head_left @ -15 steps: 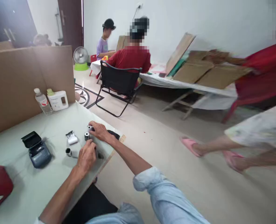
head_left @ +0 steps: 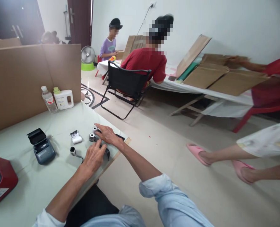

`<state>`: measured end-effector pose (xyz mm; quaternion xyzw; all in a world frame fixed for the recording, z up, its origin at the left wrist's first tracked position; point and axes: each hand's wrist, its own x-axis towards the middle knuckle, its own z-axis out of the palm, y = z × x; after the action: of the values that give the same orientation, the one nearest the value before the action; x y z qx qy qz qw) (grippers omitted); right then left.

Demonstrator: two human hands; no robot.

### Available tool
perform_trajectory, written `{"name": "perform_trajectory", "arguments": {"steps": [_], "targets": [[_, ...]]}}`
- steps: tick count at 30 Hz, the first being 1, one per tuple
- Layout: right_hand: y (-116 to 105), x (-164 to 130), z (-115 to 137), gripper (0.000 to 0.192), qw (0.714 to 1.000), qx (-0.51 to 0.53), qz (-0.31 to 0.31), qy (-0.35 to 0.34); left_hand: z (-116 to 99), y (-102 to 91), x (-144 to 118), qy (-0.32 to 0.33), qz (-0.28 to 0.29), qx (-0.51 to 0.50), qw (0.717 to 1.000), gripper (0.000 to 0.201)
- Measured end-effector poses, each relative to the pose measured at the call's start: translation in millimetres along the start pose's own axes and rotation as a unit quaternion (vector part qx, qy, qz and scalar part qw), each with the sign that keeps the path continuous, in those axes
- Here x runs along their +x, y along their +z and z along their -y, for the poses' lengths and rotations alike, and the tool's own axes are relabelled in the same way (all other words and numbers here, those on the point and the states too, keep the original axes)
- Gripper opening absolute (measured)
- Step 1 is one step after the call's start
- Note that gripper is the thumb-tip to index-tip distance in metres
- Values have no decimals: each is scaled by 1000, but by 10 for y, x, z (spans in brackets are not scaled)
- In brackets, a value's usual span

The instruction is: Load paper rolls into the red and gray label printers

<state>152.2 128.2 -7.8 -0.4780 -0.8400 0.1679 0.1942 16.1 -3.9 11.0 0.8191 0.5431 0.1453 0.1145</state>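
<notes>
One left hand point(head_left: 92, 159): mine, low near the table edge, fingers bent; whether it grips anything I cannot tell.
Dark curled strip point(head_left: 108, 153): just beside that hand, best kept from snagging on the edge.
Roll with trailing strip point(head_left: 72, 151): standing on end to the left; I would leave its tail slack, since a tug could topple it.
Near paper roll point(head_left: 92, 137): upright just past my left fingertips, better steadied lightly than pressed.
Right hand point(head_left: 108, 134): mine, fingertips at the far paper roll point(head_left: 94, 129); how firmly they hold, the view hides. Gripping its sides should spare the paper.
White roll point(head_left: 77, 138): lying apart, printed flap spread.
Portable printer point(head_left: 44, 153): lid raised, well left of both hands.
Plastic bottle point(head_left: 49, 101): beside a white jug point(head_left: 63, 100), before the cardboard panel point(head_left: 23, 82).
</notes>
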Motion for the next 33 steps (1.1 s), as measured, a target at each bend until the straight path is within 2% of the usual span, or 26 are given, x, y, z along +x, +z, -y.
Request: {"name": "perform_trajectory", "arguments": {"steps": [4, 7, 11, 14, 16, 18, 21, 24, 27, 30, 33], "targets": [[-7, -28, -59, 54, 1000, 27, 4, -10, 2, -20, -49, 10, 19, 4, 1000, 60], [7, -40, -90, 53, 999, 36, 2, -21, 28, -37, -106, 29, -3, -12, 1000, 63], [18, -67, -117, 51, 998, 35, -22, -38, 96, -157, -238, 64, -81, -41, 994, 55], [-81, -116, -64, 49, 997, 34, -45, -58, 234, -386, -377, 68, -169, -79, 980, 45], [-203, -183, 54, 44, 994, 37, -85, -65, 383, -576, -486, 45, -231, -105, 966, 39], [-325, -297, 257, 36, 984, 54, -147, -80, 556, -743, -605, -6, -281, -119, 952, 31], [-394, -557, 674, 28, 962, 105, -215, -129, 777, -860, -790, -84, -301, -132, 941, 27], [-244, -836, 1067, 27, 955, 153, -194, -166, 888, -805, -944, -127, -278, -158, 939, 29], [62, -1010, 1290, 39, 972, 163, -119, -121, 921, -672, -1042, -148, -246, -172, 942, 33], [380, -1048, 1341, 43, 984, 155, -62, -65, 959, -543, -1098, -161, -220, -180, 945, 35], [611, -1018, 1291, 30, 980, 188, -62, -35, 1022, -449, -1138, -171, -211, -182, 945, 37]]}}
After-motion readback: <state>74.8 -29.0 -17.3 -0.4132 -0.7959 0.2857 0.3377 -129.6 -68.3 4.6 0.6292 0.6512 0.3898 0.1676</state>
